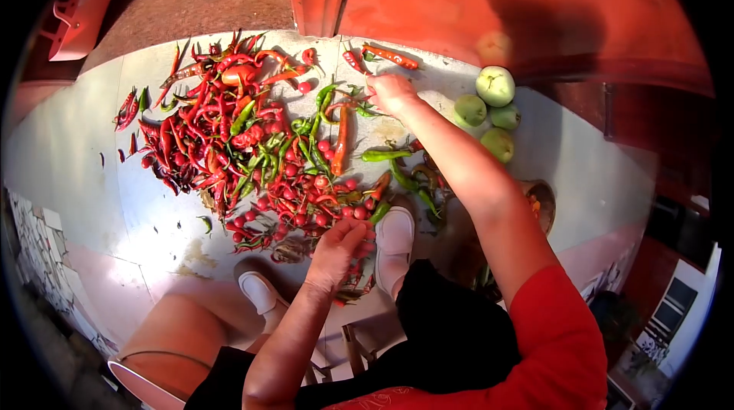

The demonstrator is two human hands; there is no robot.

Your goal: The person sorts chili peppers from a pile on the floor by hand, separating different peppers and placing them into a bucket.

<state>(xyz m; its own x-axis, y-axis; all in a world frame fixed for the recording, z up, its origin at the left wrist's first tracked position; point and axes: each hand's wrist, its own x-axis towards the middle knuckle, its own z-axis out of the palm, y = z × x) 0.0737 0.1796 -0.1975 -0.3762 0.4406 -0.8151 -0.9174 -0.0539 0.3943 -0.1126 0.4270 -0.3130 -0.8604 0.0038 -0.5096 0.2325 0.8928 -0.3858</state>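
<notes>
Chili peppers [218, 127] heaped on pale floor [69, 131], left of outstretched right hand [391, 94]; left hand [336, 252] at heap's near edge, green peppers [365, 112] just beside right hand; cannot tell if either grips.

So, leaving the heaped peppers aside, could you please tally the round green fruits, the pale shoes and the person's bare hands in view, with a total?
Round green fruits: 4
Pale shoes: 2
Hands: 2
Total: 8
</notes>
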